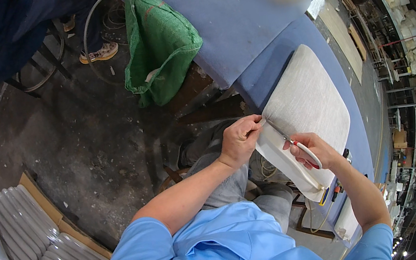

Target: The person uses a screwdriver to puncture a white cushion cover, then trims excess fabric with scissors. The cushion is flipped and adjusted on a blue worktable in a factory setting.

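A light grey fabric-covered cushion or pad (309, 90) with rounded corners lies on the blue-covered table, a loose white strip of cloth (286, 163) hanging along its near edge. My left hand (243, 138) pinches the fabric at the cushion's left corner between thumb and fingers. In my right hand (320, 149) is a pair of scissors (308, 155) with red and white handles. Their blades point up and left toward my left hand, lying along the fabric edge. How far the blades are apart is too small to tell.
A green woven sack (163, 49) hangs at the table's (236, 8) left side. Plastic-wrapped grey rolls (32, 239) are stacked at lower left. A co-worker's shoe (100, 53) shows beyond an air hose (85, 34). Small tools (336, 189) lie by my right forearm.
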Motion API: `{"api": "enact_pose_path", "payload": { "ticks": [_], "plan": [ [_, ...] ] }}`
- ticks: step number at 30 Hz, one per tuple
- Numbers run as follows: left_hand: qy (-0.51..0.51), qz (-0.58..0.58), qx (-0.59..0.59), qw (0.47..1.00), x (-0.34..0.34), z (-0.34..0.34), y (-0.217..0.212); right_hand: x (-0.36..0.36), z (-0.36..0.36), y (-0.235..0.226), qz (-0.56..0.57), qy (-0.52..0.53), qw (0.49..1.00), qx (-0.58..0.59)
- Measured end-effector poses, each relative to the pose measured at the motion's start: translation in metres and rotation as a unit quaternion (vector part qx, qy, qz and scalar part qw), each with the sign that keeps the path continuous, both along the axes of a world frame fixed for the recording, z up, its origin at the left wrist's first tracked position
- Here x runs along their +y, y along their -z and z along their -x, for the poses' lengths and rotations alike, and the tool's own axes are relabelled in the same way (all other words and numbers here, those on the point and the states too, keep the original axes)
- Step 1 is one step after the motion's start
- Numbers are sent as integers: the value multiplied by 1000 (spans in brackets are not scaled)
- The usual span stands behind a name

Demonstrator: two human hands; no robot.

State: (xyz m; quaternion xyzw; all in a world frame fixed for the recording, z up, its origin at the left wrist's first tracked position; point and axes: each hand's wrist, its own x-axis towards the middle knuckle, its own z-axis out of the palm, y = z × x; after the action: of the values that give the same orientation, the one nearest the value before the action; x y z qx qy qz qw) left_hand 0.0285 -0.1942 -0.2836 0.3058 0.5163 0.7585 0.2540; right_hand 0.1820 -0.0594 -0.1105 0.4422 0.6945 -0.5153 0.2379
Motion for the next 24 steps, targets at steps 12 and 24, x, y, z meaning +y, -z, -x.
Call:
{"api": "enact_pose_path", "payload": {
  "ticks": [12,24],
  "plan": [
    [77,13,-168,983,6,2,9,-16,-32,15,212,86,964,134],
    [60,70,-96,991,11,1,1,-27,-39,-2,281,111,941,151]
  ]
}}
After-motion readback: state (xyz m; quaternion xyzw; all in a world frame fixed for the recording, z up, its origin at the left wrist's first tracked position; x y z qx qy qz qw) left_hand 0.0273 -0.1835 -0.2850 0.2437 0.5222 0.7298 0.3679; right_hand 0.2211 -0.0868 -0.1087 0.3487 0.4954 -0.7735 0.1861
